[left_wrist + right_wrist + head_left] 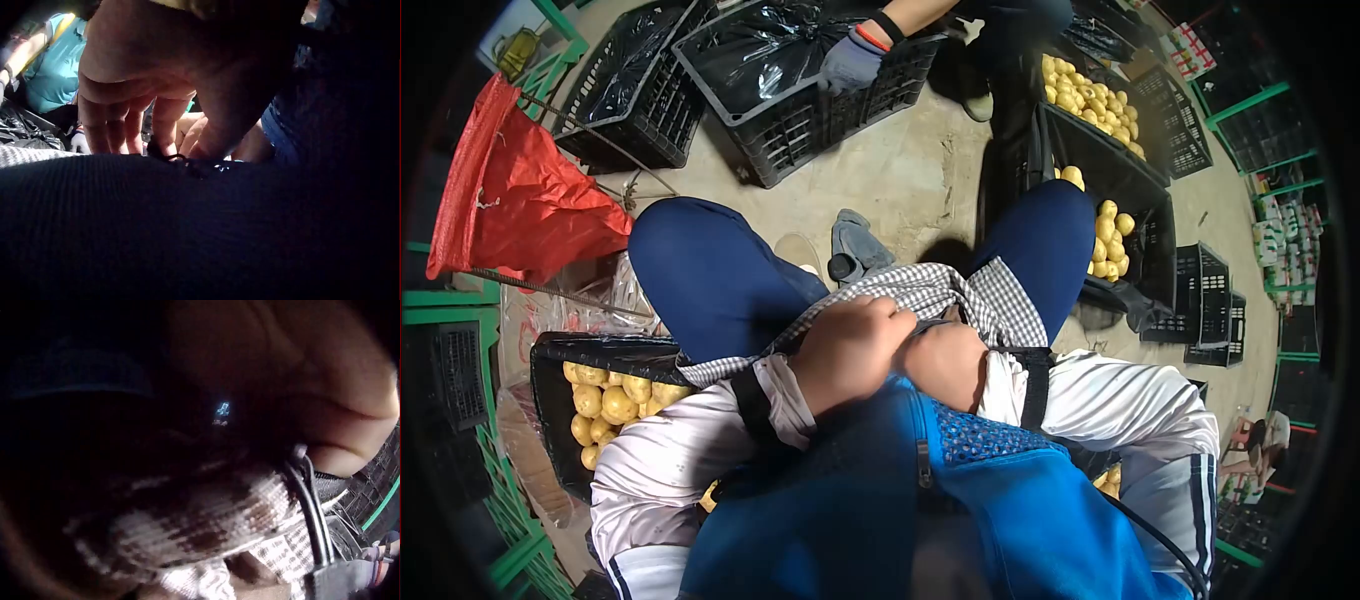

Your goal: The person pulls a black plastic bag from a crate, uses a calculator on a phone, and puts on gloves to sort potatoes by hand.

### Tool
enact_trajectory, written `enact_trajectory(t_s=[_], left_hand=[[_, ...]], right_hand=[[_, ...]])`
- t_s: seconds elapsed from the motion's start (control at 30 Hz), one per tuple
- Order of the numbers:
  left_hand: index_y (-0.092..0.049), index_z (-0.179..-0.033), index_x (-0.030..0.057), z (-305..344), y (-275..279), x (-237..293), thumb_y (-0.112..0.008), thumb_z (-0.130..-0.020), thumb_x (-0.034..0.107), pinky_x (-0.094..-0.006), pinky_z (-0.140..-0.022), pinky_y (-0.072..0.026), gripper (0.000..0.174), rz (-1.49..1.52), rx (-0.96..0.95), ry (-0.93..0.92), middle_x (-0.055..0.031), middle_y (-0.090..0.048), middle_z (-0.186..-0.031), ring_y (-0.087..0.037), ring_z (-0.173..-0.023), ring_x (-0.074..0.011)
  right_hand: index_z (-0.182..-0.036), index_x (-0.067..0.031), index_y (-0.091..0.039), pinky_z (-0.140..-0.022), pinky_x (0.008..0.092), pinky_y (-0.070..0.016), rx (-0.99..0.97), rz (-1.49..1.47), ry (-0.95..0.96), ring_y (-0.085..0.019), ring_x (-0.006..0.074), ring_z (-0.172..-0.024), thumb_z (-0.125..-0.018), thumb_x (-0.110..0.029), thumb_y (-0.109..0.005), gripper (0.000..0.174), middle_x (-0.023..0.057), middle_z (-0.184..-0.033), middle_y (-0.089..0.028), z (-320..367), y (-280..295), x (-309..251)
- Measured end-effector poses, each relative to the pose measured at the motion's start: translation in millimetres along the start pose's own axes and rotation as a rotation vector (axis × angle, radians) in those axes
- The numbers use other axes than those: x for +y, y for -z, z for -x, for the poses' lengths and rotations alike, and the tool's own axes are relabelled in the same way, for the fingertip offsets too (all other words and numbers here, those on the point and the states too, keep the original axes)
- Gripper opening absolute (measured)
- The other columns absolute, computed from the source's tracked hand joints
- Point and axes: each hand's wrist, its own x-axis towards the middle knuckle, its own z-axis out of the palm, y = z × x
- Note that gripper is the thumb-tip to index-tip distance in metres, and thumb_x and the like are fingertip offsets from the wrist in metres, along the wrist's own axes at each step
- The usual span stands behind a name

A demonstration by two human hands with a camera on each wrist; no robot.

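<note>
Both bare hands are close together at the waist, over the lower edge of a blue garment point(1020, 500) and a checkered cloth point(1015, 300). In the head view the left hand point(855, 350) has bent fingers, and the right hand point(948, 362) is beside it with its fingertips hidden. Seen from the left wrist, the left hand point(169, 69) points its fingers down behind dark fabric point(125, 212), near a thin dark cord point(175, 156). In the right wrist view the right hand point(325, 381) is above a dark looped pull point(315, 512); its grip is lost in shadow.
Crates of potatoes stand at the left point(615, 405) and right point(1110, 240). Black-lined crates point(800, 130) are in front, where another person's gloved hand point(855, 62) rests. A red sack point(525, 190) hangs at the left; a grey glove point(860, 245) lies on the floor.
</note>
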Motion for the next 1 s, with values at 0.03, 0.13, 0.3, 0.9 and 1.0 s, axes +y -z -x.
enact_trajectory(t_s=[0.03, 0.13, 0.3, 0.9, 1.0], left_hand=[[-0.050, -0.071, 0.0028, 0.8, 0.0, 0.0, -0.055, -0.063, 0.003, -0.0444, -0.059, -0.0427, 0.009, 0.000, 0.002, 0.000, -0.0159, -0.051, -0.073, -0.053, -0.067, -0.0351], [-0.052, -0.075, 0.0032, 4.0, -0.6, 2.4, -0.054, -0.066, 0.001, -0.0439, -0.059, -0.0431, 0.009, 0.033, -0.045, 0.040, -0.0160, -0.052, -0.076, -0.054, -0.068, -0.0350], [-0.056, -0.081, 0.0051, 5.7, 18.9, 24.3, -0.053, -0.070, -0.001, -0.0400, -0.061, -0.0452, 0.013, 0.076, -0.047, 0.080, -0.0138, -0.052, -0.080, -0.055, -0.071, -0.0334], [-0.060, -0.086, 0.0006, -10.1, -11.6, 14.3, -0.069, -0.064, 0.012, -0.0370, -0.083, -0.0448, 0.027, -0.037, -0.105, -0.049, -0.0132, -0.054, -0.109, -0.055, -0.098, -0.0305], [-0.061, -0.086, 0.0009, -17.2, -15.3, 16.6, -0.069, -0.064, 0.011, -0.0378, -0.085, -0.0439, 0.025, -0.050, -0.131, -0.085, -0.0126, -0.054, -0.110, -0.054, -0.101, -0.0305]], right_hand=[[-0.065, -0.0058, -0.060, -0.041, 0.0373, -0.0457, -0.029, -0.019, 0.028, -0.059, 0.0234, -0.050, -0.068, -0.014, -0.056, 0.009, 0.0101, -0.057, -0.057, -1.4, 4.0, 1.7], [-0.064, -0.0053, -0.060, -0.040, 0.0378, -0.0452, -0.055, -0.017, 0.057, -0.058, 0.0239, -0.048, -0.067, -0.014, -0.056, 0.010, 0.0109, -0.056, -0.056, 0.1, 4.6, 4.1], [-0.066, -0.0051, -0.064, -0.049, 0.0374, -0.0475, -0.136, -0.111, -0.024, -0.061, 0.0263, -0.060, -0.066, -0.013, -0.058, 0.010, 0.0103, -0.062, -0.060, -0.5, 16.7, -0.5], [-0.079, -0.0091, -0.056, -0.071, 0.0312, -0.0440, 0.287, -0.247, 0.002, -0.053, 0.0225, -0.076, -0.067, -0.013, -0.060, 0.013, 0.0032, -0.067, -0.056, 35.5, 31.5, 16.6], [-0.089, -0.0100, -0.056, -0.064, 0.0381, -0.0481, 0.237, -0.574, -0.199, -0.055, 0.0285, -0.080, -0.072, -0.004, -0.055, 0.018, 0.0086, -0.077, -0.057, 47.7, 15.6, 15.7]])
